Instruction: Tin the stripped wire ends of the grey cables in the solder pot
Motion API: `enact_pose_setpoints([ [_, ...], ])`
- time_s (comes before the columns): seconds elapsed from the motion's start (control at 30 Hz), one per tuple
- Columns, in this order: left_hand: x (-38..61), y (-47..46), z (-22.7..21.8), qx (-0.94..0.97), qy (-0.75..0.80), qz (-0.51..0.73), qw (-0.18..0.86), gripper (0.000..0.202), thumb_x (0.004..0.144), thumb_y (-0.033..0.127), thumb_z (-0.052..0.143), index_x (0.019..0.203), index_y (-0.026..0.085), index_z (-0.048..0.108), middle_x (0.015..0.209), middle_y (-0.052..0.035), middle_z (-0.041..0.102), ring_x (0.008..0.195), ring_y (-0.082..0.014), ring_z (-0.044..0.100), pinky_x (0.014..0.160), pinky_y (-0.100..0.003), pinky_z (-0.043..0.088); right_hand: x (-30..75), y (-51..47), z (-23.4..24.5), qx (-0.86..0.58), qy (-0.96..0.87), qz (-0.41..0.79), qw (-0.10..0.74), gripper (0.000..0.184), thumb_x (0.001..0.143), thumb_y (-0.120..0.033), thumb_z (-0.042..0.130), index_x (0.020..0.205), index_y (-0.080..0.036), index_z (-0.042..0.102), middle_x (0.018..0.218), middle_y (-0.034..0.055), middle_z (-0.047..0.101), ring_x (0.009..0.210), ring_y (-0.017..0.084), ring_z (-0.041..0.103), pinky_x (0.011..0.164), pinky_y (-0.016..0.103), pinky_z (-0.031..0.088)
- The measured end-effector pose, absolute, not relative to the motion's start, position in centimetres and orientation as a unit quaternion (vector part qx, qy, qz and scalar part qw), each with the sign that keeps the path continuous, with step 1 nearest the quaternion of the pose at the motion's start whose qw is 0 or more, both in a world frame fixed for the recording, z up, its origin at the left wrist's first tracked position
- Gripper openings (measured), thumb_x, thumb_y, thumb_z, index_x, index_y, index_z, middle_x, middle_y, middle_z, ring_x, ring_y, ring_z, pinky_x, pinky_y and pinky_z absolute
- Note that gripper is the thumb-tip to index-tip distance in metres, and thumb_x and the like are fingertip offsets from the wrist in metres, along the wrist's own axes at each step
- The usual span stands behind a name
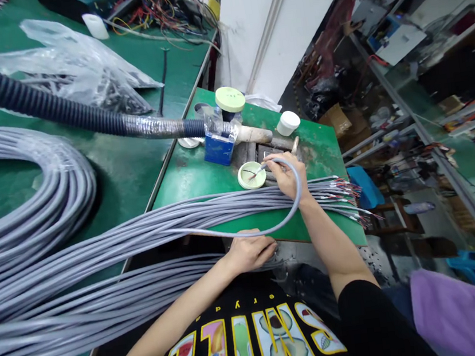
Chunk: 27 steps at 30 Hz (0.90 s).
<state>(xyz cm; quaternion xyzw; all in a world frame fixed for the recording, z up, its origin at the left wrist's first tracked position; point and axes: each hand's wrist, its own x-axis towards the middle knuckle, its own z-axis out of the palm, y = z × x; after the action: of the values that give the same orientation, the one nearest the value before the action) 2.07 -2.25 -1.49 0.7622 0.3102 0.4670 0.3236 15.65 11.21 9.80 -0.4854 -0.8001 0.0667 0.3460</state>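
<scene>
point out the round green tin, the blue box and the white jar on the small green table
round green tin (251, 176), head view, on its open inside
blue box (218, 147), head view, on its front face
white jar (288, 122), head view, on its lid

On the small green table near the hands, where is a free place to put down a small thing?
Free green surface lies on the small table right of the white jar, toward its far right edge, and left of the round dish, below the blue box. It is crowded around the right hand, where the grey cable bundle crosses; the left hand rests at the near edge.
</scene>
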Motion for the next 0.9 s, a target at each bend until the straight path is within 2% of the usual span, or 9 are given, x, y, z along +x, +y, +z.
enact_pose_setpoints([
  [0.23,2.1,-2.1,-1.5,0.746,0.312,0.474,0.350,0.013,0.081,0.027,0.062,0.087,0.023,0.073,0.059,-0.0029,0.057,0.055,-0.0134,0.046,0.056,-0.025,0.031,17.8,12.1,12.0,-0.503,-0.786,-0.058,0.354,0.027,0.093,-0.039,0.045,0.093,-0.023,0.067,0.092,0.0042,0.071,0.092,0.021,0.061,0.089,0.038,0.040],
  [0.47,2.1,-1.9,-1.8,0.720,0.299,0.484,0.398,0.014,0.081,0.029,0.062,0.085,0.022,0.074,0.059,-0.0043,0.058,0.056,-0.0143,0.044,0.057,-0.027,0.031,20.7,16.3,9.6,-0.556,-0.769,-0.092,0.302,0.026,0.093,-0.035,0.045,0.091,-0.021,0.067,0.093,0.0057,0.072,0.088,0.021,0.060,0.083,0.035,0.040],
  [0.8,2.0,-1.9,-1.7,0.754,0.293,0.478,0.342,0.012,0.082,0.025,0.061,0.087,0.022,0.072,0.059,-0.0028,0.055,0.055,-0.0137,0.045,0.055,-0.026,0.029,22.0,18.6,7.8,-0.572,-0.770,-0.099,0.264,0.024,0.091,-0.031,0.046,0.090,-0.021,0.068,0.092,0.0060,0.072,0.087,0.022,0.059,0.079,0.034,0.038],
  [0.9,2.1,-1.9,-2.1,0.781,0.291,0.471,0.289,0.012,0.084,0.024,0.059,0.087,0.022,0.070,0.059,-0.0020,0.054,0.055,-0.0133,0.046,0.055,-0.026,0.030,21.9,19.0,7.4,-0.588,-0.766,-0.088,0.245,0.025,0.092,-0.031,0.045,0.089,-0.021,0.068,0.089,0.0071,0.071,0.087,0.023,0.059,0.079,0.034,0.038],
])
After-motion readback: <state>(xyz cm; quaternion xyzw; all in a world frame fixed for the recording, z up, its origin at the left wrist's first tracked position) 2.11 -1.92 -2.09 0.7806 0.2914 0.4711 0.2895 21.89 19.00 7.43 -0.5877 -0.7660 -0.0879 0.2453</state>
